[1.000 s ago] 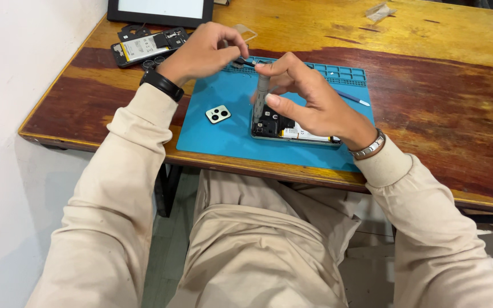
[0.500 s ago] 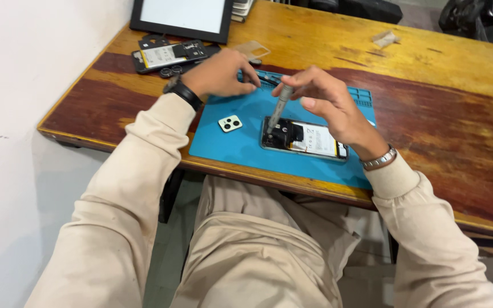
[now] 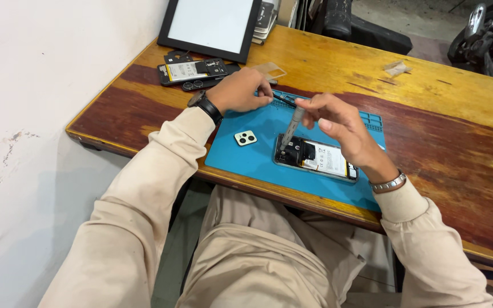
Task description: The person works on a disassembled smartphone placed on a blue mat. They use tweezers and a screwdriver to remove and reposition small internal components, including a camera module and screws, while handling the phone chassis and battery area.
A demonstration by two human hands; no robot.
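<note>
Right hand gripping screwdriver upright on opened phone, left hand pinching dark tweezers just beside, camera cover below left hand.

A small phone-repair workbench set against a plain white wall.

A blue repair mat is lying on a worn wooden table, an opened phone is resting on it, and another dismantled phone is sitting beside a leaning tablet.

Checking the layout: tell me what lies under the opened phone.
The opened phone lies flat on a blue work mat, which rests on the wooden table. The mat beneath it is covered.
</note>
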